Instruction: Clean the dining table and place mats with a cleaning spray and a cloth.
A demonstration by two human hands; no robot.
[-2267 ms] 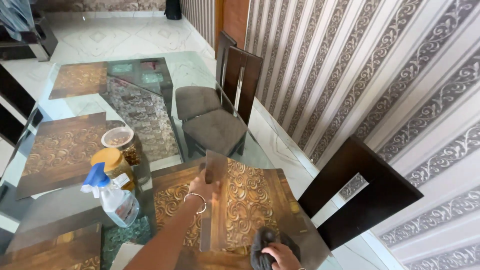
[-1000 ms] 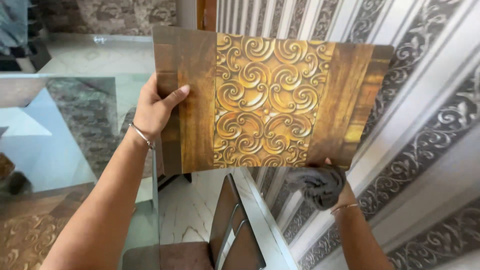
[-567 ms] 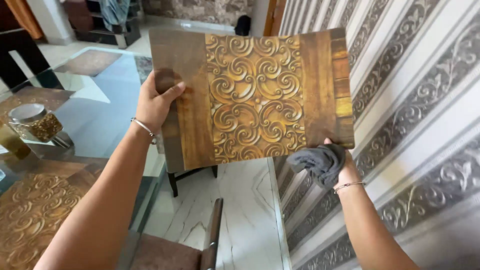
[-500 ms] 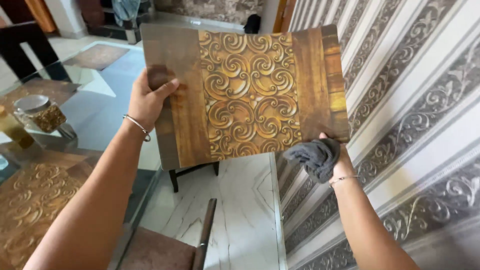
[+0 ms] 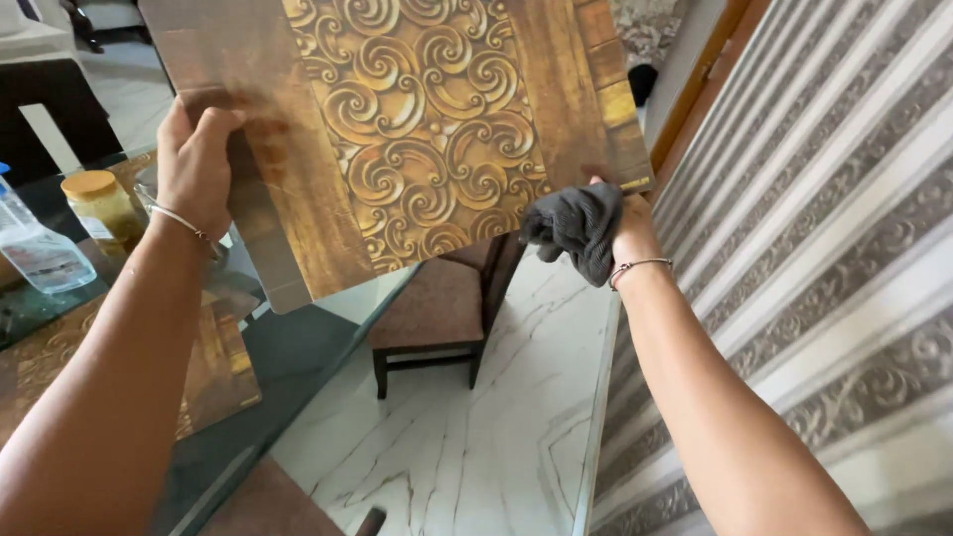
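While I hold the placemat (image 5: 397,139) up over the floor beside the glass table (image 5: 268,367), I judge I'm mid-wipe; next needs steady support. My left hand (image 5: 194,164) pinches its edge, fingers closed; my right hand (image 5: 620,223) clenches the grey cloth (image 5: 576,223) at its corner.

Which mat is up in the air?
The big swirl mat, held up by the left hand and the right hand with a grey cloth. The other mat lies flat on the glass table.
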